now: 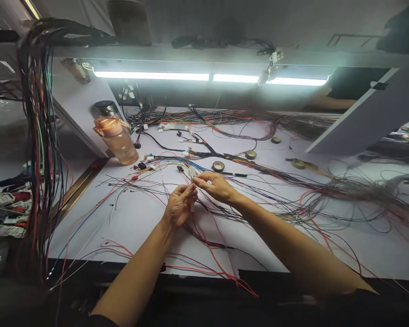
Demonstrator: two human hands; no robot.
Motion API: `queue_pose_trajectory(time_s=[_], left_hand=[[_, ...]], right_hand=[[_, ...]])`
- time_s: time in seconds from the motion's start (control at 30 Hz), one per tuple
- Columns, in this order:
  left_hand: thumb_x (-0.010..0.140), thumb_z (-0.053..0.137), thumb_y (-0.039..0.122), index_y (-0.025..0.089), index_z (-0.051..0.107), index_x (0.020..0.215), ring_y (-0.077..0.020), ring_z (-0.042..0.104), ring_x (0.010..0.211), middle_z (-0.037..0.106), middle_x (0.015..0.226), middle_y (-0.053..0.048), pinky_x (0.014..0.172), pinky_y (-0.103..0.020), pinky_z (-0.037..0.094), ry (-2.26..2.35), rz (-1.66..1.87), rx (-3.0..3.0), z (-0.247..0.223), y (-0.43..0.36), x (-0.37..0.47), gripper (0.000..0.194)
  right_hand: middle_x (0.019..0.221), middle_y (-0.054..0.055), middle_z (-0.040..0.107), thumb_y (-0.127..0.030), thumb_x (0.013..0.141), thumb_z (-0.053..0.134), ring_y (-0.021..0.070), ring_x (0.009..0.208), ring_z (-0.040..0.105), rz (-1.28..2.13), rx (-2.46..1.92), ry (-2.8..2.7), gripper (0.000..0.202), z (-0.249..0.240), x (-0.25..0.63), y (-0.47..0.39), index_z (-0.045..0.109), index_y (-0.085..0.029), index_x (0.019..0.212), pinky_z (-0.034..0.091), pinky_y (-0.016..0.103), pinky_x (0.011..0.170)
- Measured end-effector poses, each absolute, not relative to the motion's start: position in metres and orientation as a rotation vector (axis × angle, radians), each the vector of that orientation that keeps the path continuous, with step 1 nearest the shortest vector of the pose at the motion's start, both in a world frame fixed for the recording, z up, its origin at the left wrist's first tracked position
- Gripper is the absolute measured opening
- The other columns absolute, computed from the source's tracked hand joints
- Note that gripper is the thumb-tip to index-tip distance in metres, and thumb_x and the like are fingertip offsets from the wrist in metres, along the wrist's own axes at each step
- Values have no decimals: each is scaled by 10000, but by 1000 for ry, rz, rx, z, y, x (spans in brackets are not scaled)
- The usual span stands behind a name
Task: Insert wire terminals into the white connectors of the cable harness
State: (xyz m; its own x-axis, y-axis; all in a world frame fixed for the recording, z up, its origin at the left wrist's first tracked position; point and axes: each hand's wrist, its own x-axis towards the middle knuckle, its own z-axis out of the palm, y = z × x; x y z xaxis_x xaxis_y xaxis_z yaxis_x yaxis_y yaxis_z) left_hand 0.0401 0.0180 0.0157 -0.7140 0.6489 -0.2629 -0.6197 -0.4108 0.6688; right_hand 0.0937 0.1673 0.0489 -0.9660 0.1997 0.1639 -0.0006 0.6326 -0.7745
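Near the middle of the white table (139, 240), my two hands meet at the fingertips. My left hand (181, 204) is closed round thin wires, and a pale piece shows below its fingers. My right hand (214, 185) pinches at the same spot, its thumb and forefinger touching the wire ends beside a white connector (192, 172). Exactly what lies between the right fingertips is too small to make out. Red wires (211, 245) hang from below my left hand toward the front edge.
An orange bottle (117, 141) stands at the back left. Long wire bundles (279, 175) cross the table to the right. Tape rolls (218, 166) lie behind my hands. A thick wire bunch (37, 150) hangs at the left, beside a bin of connectors (10, 204).
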Motion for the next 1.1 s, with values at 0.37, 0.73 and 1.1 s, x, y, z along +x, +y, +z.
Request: queue_pose_trajectory(time_s=[0.37,0.73,1.1], left_hand=[[644,834,173,161,573,1061,-172,673,793,688,911,-56,770,-299,538,1025,2122,137,17,12,38,492],[567,899,244,143,588,998,-128,658,700,702,848,-57,674,-217,508,1163,2194,224,13,13,40,541],[737,786,387,109,681,968,-186,664,730,682,884,-101,733,-336,559,1173,1879,379,14,13,52,377]], right_hand=[[747,35,629,-497,779,651,135,717,556,1982,-253,-2074,373,43,95,150,707,-140,686,433,273,708],[1016,55,661,-466,805,646,175,961,585,1958,-176,-2045,353,26,111,141,730,-185,1002,439,310,875],[828,7,549,-473,783,653,104,695,493,1989,-287,-1924,300,30,111,146,661,-174,757,413,241,618]])
